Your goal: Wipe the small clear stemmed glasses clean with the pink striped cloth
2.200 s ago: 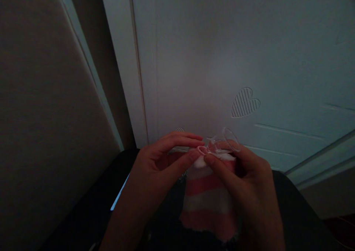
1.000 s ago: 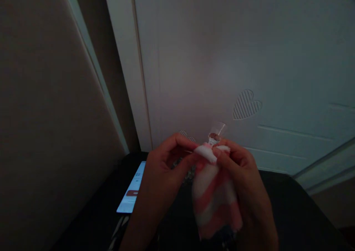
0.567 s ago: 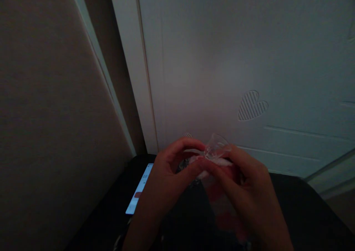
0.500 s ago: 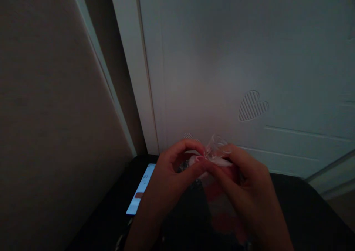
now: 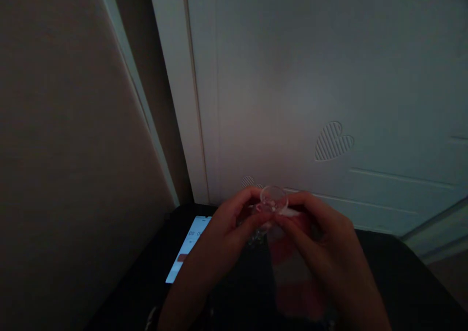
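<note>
In dim light my left hand (image 5: 230,233) and my right hand (image 5: 321,243) meet at the lower middle of the view. Both pinch the top of a pink and white striped cloth (image 5: 292,272) that hangs down between them. A small clear plastic piece (image 5: 273,199), round and cup-like, sits at the cloth's top edge between my fingertips. Fingers of both hands are closed on the cloth and the clear piece. The lower part of the cloth is lost in shadow.
A phone (image 5: 188,254) with a lit screen lies on a dark surface (image 5: 402,272) to the left of my hands. Behind stands a white panel (image 5: 292,77) with a ribbed heart shape (image 5: 333,141). A beige padded panel (image 5: 66,150) fills the left.
The cloth hung lit and plainly visible; now it has dropped into shadow. The clear piece has turned and moved left between my fingertips. The view has shifted, so the phone shows more.
</note>
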`<state>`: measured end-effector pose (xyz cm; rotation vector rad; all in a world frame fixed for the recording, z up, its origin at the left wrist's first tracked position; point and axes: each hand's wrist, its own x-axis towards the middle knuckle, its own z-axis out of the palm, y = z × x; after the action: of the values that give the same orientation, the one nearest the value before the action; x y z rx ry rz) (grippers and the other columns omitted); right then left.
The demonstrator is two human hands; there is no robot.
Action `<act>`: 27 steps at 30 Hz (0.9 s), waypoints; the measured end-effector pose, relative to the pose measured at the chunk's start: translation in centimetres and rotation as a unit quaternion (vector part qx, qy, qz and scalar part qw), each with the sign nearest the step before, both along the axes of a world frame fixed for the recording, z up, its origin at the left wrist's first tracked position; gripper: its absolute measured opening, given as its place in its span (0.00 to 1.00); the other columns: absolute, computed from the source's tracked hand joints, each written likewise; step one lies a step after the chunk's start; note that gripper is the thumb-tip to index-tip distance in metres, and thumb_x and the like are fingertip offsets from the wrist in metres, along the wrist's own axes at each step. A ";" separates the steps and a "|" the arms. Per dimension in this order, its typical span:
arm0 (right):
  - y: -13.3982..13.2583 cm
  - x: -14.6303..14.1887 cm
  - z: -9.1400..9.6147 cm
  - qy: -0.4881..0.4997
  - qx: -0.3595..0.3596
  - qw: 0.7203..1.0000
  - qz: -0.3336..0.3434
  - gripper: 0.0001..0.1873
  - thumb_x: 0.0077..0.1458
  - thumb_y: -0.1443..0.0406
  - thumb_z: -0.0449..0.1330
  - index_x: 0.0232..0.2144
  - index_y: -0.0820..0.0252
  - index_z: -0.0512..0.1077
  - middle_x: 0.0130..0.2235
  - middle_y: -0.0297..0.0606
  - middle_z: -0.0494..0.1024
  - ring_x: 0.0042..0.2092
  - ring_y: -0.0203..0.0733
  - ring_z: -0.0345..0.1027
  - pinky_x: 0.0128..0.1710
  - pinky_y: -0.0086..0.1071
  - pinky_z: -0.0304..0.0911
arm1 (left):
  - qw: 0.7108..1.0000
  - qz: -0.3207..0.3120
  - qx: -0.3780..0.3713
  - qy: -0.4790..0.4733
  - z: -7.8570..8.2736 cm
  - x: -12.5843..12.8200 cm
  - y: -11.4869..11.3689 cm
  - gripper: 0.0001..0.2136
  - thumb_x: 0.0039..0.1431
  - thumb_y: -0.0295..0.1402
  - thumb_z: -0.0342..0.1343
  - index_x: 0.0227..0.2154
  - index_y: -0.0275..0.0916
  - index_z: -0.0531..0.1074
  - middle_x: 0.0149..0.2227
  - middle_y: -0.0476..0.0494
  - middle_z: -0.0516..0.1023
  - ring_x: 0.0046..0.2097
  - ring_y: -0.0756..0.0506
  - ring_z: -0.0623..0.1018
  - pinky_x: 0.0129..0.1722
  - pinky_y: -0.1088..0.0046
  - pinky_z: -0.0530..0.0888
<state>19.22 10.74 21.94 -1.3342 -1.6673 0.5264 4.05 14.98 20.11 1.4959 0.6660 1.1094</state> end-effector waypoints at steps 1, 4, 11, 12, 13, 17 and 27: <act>0.0 0.0 0.0 0.007 0.002 1.000 0.001 0.06 0.54 0.67 0.59 0.33 0.48 0.71 0.32 0.23 0.76 0.33 0.30 0.70 0.31 0.21 0.60 | 1.000 0.001 -0.004 -0.007 -0.1 0.1 0.1 0.04 0.58 0.30 0.55 0.36 0.41 0.71 0.34 0.52 0.73 0.39 0.51 0.72 0.39 0.80 0.68; 0.0 0.0 0.1 0.013 0.011 1.000 0.003 0.05 0.55 0.67 0.59 0.32 0.48 0.71 0.30 0.21 0.76 0.32 0.28 0.69 0.29 0.20 0.60 | 1.000 0.008 -0.012 -0.024 -0.2 0.1 0.1 0.03 0.58 0.30 0.55 0.36 0.42 0.71 0.33 0.53 0.72 0.37 0.52 0.72 0.37 0.81 0.68; 0.0 0.7 -0.1 0.016 0.028 0.999 -0.008 0.03 0.55 0.64 0.59 0.30 0.50 0.69 0.30 0.24 0.73 0.31 0.30 0.67 0.29 0.24 0.60 | 0.997 0.043 -0.021 -0.062 0.0 -0.1 -0.2 0.04 0.58 0.29 0.55 0.36 0.39 0.69 0.35 0.50 0.76 0.38 0.51 0.74 0.40 0.80 0.68; 0.0 0.7 -0.1 0.017 0.032 0.999 -0.004 0.03 0.55 0.64 0.59 0.29 0.51 0.69 0.30 0.25 0.72 0.32 0.31 0.67 0.31 0.24 0.60 | 0.996 0.054 -0.021 -0.068 0.1 -0.1 -0.2 0.04 0.58 0.28 0.54 0.37 0.39 0.69 0.37 0.49 0.77 0.39 0.51 0.75 0.40 0.80 0.68; 0.0 0.7 -0.1 0.018 0.034 0.999 0.001 0.03 0.56 0.64 0.58 0.29 0.51 0.69 0.31 0.25 0.71 0.32 0.31 0.67 0.32 0.25 0.60 | 0.995 0.063 -0.021 -0.073 0.1 -0.1 -0.2 0.05 0.58 0.28 0.54 0.38 0.38 0.69 0.38 0.49 0.77 0.40 0.51 0.75 0.41 0.80 0.69; 0.0 0.7 -0.1 0.006 0.033 0.999 0.019 0.04 0.56 0.65 0.58 0.28 0.53 0.69 0.31 0.27 0.69 0.33 0.32 0.67 0.35 0.28 0.60 | 0.991 0.097 -0.025 -0.090 0.1 0.0 0.0 0.04 0.58 0.29 0.54 0.37 0.38 0.69 0.37 0.48 0.77 0.40 0.50 0.75 0.40 0.79 0.69; 0.2 1.2 -0.2 -0.025 0.063 0.995 0.066 0.06 0.58 0.66 0.56 0.36 0.51 0.71 0.40 0.29 0.72 0.43 0.35 0.66 0.42 0.28 0.60 | 0.974 0.163 -0.098 -0.119 0.6 0.1 -1.0 0.09 0.55 0.34 0.57 0.39 0.41 0.72 0.35 0.45 0.80 0.32 0.47 0.78 0.30 0.75 0.71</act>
<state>20.46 10.95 21.70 -1.1590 -1.8083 0.4593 4.10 14.02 20.73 1.0864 0.8446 1.4037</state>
